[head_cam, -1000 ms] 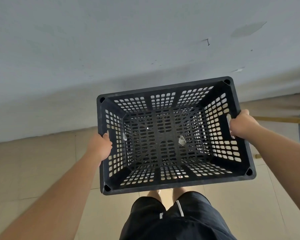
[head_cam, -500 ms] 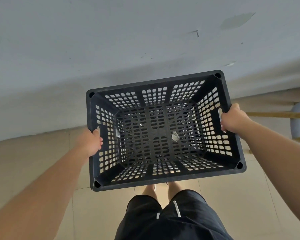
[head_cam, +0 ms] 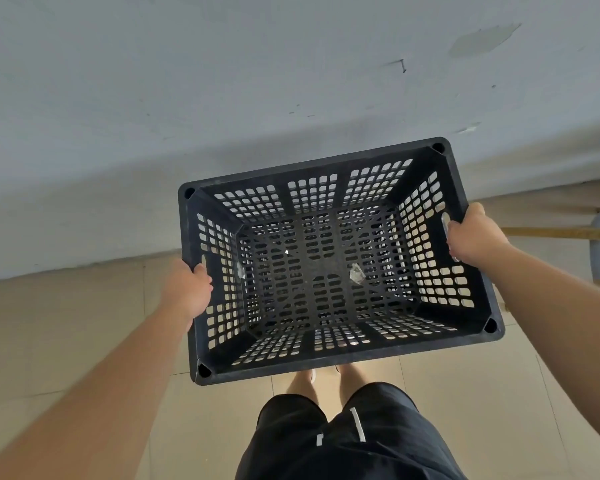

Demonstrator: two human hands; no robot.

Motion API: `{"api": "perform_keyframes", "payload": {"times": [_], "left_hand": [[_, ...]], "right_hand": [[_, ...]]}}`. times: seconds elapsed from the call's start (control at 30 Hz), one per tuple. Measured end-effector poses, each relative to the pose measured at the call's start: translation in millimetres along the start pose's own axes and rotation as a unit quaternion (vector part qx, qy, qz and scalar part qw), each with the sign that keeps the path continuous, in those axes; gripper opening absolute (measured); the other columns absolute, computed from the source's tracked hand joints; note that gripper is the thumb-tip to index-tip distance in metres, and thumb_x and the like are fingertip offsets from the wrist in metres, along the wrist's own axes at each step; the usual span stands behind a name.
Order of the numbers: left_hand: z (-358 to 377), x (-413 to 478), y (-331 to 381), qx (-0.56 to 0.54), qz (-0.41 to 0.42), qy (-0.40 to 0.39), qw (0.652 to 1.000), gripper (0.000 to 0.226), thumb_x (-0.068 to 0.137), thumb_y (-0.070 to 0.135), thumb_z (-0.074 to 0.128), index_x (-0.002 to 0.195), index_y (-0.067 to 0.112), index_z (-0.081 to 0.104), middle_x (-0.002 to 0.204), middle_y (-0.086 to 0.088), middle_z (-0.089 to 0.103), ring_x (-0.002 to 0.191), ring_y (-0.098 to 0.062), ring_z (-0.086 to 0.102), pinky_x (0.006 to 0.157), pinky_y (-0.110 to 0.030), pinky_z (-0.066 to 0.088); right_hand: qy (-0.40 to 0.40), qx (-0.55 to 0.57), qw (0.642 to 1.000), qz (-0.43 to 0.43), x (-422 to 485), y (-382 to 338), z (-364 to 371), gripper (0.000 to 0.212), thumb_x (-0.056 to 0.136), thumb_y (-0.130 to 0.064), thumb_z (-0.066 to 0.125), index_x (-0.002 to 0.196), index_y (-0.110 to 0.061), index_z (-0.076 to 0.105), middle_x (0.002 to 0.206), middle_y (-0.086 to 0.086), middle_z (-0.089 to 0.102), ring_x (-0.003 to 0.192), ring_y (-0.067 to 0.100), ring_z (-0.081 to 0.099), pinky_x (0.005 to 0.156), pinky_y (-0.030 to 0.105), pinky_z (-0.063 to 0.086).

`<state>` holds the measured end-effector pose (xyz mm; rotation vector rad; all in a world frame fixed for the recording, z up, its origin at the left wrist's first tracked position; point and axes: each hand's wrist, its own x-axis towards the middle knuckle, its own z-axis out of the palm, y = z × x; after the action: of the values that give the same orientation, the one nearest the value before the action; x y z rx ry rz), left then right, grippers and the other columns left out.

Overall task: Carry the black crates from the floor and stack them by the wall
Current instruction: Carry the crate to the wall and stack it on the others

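Holding the black crate [head_cam: 347,364] by its two handle slots keeps it level and open side up, ready to be set down straight. The left hand [head_cam: 187,289] grips the slot of the left short side and the right hand [head_cam: 471,237] grips the right one, fingers curled into the openings. The crate hangs between the hands, above the floor [head_cam: 66,323] and near the wall [head_cam: 222,98]. Compared with one second ago, the grip is unchanged; the crate sits slightly more to the left and higher in view.

No readable text, label, brand or number anywhere — none on black crate [head_cam: 329,271].
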<state>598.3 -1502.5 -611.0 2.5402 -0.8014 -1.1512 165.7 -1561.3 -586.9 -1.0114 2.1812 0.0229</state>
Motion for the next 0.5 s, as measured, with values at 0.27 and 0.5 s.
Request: {"api": "perform_keyframes", "payload": {"times": [0.27,0.5], "left_hand": [[3,-13,3,0.027,0.034,0.060,0.997,0.013,0.109,0.029,0.040,0.111,0.017,0.044,0.104,-0.009,0.066,0.093,-0.030,0.066,0.087,-0.054,0.058],[-1,-14,8,0.015,0.033,0.046,0.998,0.021,0.109,0.025,0.040,0.124,0.013,0.048,0.108,-0.008,0.064,0.097,-0.028,0.064,0.080,-0.043,0.053]], "right_hand": [[0.005,0.003,1.000,-0.003,-3,-2,0,0.032,0.108,-0.024,0.045,0.134,-0.007,0.038,0.111,0.020,0.059,0.095,0.037,0.063,0.075,0.049,0.055],[0.005,0.000,1.000,-0.005,-9,-1,1,0.033,0.108,-0.025,0.045,0.134,-0.006,0.037,0.118,0.023,0.061,0.101,0.040,0.064,0.079,0.052,0.057]]}}
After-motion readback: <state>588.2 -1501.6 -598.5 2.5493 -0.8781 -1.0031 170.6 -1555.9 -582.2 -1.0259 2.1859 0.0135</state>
